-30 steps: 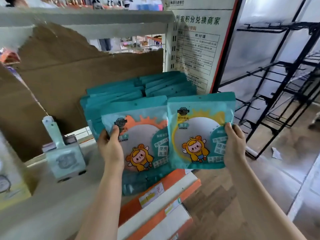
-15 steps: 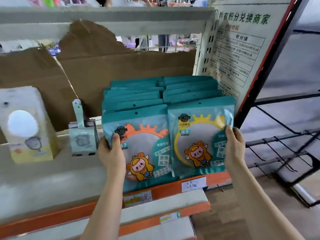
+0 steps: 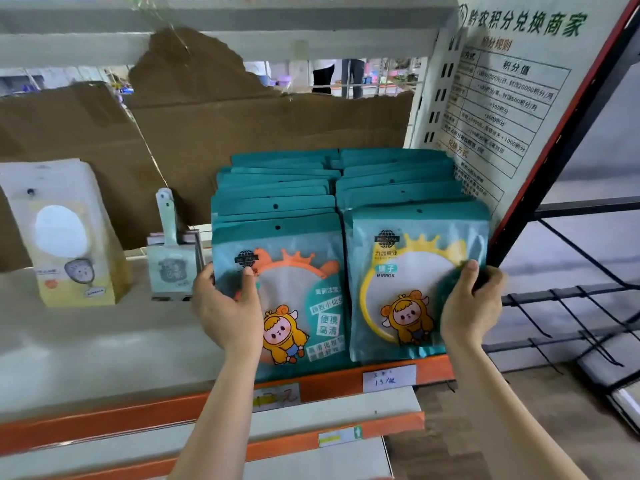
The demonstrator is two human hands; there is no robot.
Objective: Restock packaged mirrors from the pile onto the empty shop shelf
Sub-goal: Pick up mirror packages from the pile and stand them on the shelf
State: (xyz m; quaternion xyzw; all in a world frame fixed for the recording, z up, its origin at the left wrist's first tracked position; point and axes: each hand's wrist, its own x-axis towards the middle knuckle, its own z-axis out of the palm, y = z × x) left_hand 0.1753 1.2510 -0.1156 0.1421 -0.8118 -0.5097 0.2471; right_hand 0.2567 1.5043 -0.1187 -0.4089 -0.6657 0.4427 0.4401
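**Left hand, right hand: one pack each**

The left hand grips the orange pack and the right hand the yellow pack. Both packs are at the shelf front, before their rows. Best, I think: press each upright against its row, then release.

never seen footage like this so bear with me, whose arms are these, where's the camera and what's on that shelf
No machine here: these are a person's two bare arms, filmed by a wide-angle camera worn on their head, looking forward and down. The left hand grips an orange-rimmed mirror pack; the right hand grips a yellow-rimmed mirror pack. Both packs stand at the front of two rows of teal packs on the shelf. Further left on it are a cream box and a small pale green pack. Torn cardboard lines the back; a printed notice stands at the right.
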